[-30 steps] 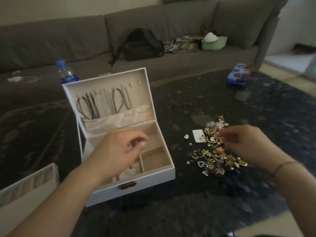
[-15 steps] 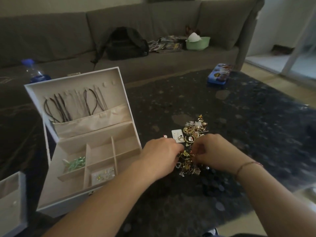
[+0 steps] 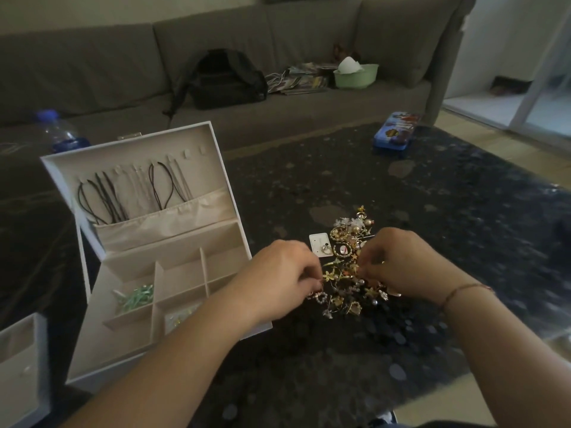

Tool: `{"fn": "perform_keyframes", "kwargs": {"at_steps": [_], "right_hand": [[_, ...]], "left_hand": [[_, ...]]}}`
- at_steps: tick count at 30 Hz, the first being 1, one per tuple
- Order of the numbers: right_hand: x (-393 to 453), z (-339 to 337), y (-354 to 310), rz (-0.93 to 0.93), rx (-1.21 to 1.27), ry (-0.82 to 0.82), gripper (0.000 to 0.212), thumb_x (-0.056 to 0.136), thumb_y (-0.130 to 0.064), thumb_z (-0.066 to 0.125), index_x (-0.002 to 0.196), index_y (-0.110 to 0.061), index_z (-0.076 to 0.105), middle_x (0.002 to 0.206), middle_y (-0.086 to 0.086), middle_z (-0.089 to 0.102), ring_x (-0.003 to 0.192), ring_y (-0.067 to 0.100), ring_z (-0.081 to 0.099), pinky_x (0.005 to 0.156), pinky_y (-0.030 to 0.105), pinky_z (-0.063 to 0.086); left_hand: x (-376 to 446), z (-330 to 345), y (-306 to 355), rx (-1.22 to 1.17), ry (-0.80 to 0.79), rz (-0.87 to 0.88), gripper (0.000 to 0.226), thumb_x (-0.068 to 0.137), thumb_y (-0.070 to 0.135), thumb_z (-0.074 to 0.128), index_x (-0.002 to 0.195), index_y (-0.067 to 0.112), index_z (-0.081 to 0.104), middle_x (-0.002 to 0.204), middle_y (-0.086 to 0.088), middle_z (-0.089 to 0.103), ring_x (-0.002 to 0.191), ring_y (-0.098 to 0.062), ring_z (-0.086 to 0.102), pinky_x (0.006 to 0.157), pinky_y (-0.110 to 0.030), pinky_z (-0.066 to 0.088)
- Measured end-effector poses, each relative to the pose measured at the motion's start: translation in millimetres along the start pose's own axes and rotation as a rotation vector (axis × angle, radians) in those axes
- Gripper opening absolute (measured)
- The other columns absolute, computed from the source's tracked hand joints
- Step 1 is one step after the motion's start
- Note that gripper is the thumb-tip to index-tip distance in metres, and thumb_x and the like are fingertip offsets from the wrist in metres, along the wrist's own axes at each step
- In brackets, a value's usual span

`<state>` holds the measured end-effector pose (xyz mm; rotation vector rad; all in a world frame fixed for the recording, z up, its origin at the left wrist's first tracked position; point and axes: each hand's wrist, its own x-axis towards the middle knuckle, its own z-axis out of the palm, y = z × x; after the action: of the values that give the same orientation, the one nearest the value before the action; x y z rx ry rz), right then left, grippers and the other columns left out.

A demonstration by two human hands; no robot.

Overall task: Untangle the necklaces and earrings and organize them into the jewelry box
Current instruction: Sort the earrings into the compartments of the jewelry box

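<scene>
open white jewelry box (image 3: 234,211) on dark counter (image 3: 432,227), earring pile (image 3: 349,273) just right of the box, left hand (image 3: 284,279) and right hand (image 3: 398,267) each with grip pinched on pile pieces, no writing legible on white earring card (image 3: 318,242)

You have one view only, from the head, looking forward and down across the table (image 3: 432,211). Your hands (image 3: 278,276) sit close, low in the middle, over the jewelry pile (image 3: 346,285). The box (image 3: 148,251) lies near left; the sofa (image 3: 278,38) runs across the far side. Wide-angle, so edges bend.
</scene>
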<state>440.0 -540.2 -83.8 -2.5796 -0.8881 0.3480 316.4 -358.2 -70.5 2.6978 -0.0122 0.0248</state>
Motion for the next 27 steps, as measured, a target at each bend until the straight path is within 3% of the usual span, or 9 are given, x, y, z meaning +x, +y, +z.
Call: {"fn": "perform_keyframes", "kwargs": {"at_steps": [2,5,9,11,14,17,21,24,27], "right_hand": [[-1,-3,1,-0.051,0.037,0.072,0.022,0.082,-0.031,0.074,0.068,-0.038,0.06,0.091,-0.016,0.056,0.085,0.001,0.055,0.065,0.013,0.039],[-5,-12,0,-0.08,0.19,0.202,0.013,0.083,-0.028,0.074,0.075,-0.036,0.065,0.094,-0.014,0.064,0.087,0.004,0.06,0.079,0.027,0.053],[-21,-24,-17,-0.215,0.547,0.123,0.013,0.085,-0.017,0.072,0.08,-0.029,0.07,0.091,-0.01,0.071,0.082,0.014,0.068,0.079,0.042,0.057],[-27,-23,-30,-0.386,0.515,0.124,0.016,0.085,-0.015,0.07,0.08,-0.03,0.068,0.102,-0.016,0.068,0.087,0.008,0.066,0.076,0.032,0.053],[-28,-15,-50,-0.571,0.299,0.22,0.017,0.085,-0.02,0.069,0.082,-0.036,0.062,0.116,-0.024,0.059,0.11,0.0,0.054,0.091,0.021,0.043],[-23,-7,-64,-0.608,0.249,0.262,0.006,0.084,-0.029,0.063,0.086,-0.035,0.063,0.117,-0.023,0.056,0.114,0.002,0.051,0.095,0.025,0.044],[-11,7,-78,-0.665,0.226,0.28,0.008,0.083,-0.027,0.069,0.087,-0.034,0.066,0.114,-0.022,0.057,0.107,0.006,0.055,0.088,0.035,0.05],[-6,13,-92,-0.683,0.211,0.281,0.008,0.083,-0.036,0.064,0.09,-0.035,0.068,0.116,-0.023,0.056,0.107,0.004,0.056,0.087,0.035,0.053],[-5,14,-102,-0.705,0.241,0.291,0.016,0.084,-0.04,0.059,0.095,-0.033,0.069,0.116,-0.021,0.057,0.107,0.001,0.057,0.089,0.026,0.05]], "left_hand": [[-12,-9,-2,-0.182,0.047,-0.062,0.002,0.089,0.028,0.072,0.089,0.029,0.074,0.094,0.014,0.07,0.087,0.001,0.065,0.083,-0.027,0.056],[-28,-15,-6,-0.474,0.128,-0.145,0.003,0.087,0.024,0.074,0.089,0.025,0.076,0.088,0.011,0.075,0.085,-0.003,0.07,0.084,-0.03,0.058],[-35,-14,-7,-0.676,0.283,-0.239,0.005,0.089,0.018,0.07,0.09,0.018,0.075,0.084,0.005,0.076,0.082,-0.009,0.072,0.081,-0.029,0.056],[-35,-15,-4,-0.766,0.292,-0.288,0.01,0.093,0.019,0.064,0.092,0.015,0.074,0.086,0.002,0.077,0.083,-0.011,0.073,0.079,-0.029,0.056],[-38,-16,-1,-0.962,0.244,-0.303,0.026,0.091,0.031,0.059,0.096,0.01,0.073,0.091,-0.006,0.076,0.088,-0.02,0.073,0.083,-0.032,0.058],[-47,-16,-2,-0.978,0.228,-0.259,0.038,0.079,0.043,0.062,0.097,0.011,0.073,0.093,-0.008,0.076,0.092,-0.024,0.073,0.084,-0.034,0.058],[-60,-17,-13,-0.92,0.286,-0.254,0.024,0.071,0.037,0.074,0.087,0.019,0.074,0.086,-0.006,0.076,0.08,-0.023,0.074,0.075,-0.033,0.057],[-73,-22,-25,-0.86,0.318,-0.27,0.003,0.081,0.023,0.075,0.078,0.022,0.074,0.078,-0.005,0.075,0.073,-0.021,0.072,0.073,-0.032,0.057],[-87,-35,-51,-0.692,0.336,-0.322,0.022,0.088,0.017,0.073,0.073,0.033,0.073,0.073,0.002,0.073,0.071,-0.015,0.07,0.077,-0.037,0.059]]}}
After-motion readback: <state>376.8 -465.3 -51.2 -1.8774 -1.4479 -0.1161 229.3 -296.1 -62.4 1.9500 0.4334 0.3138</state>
